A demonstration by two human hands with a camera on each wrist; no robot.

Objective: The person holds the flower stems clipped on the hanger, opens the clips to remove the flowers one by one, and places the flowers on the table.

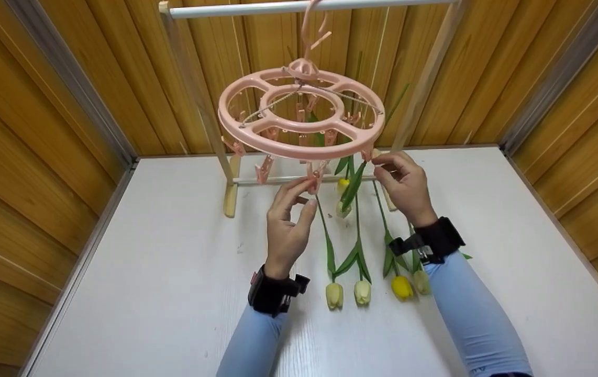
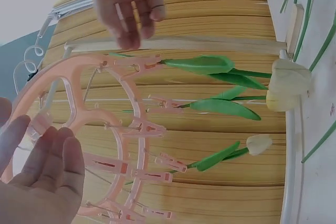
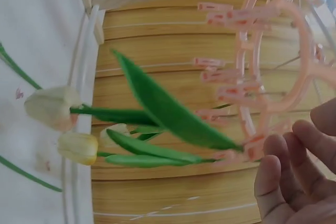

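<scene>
Under the round pink plastic clip hanger (image 1: 301, 112), our left hand (image 1: 286, 225) pinches a pink peg (image 1: 313, 183) while right-hand fingers (image 1: 390, 167) curl at a stem (image 1: 354, 183); careless tugging may, we judge, drop clipped tulips onto the white tabletop (image 1: 173, 262).

We see a white table (image 1: 173, 272) with faint wood grain, walled in by wooden panelling. Directly on it lie four tulips (image 1: 362, 290) side by side, stems running away from us, heads towards us, just below and between our two wrists. Beyond our fingertips, the feet of a pale wooden rack (image 1: 230, 199) stand on the tabletop.
</scene>
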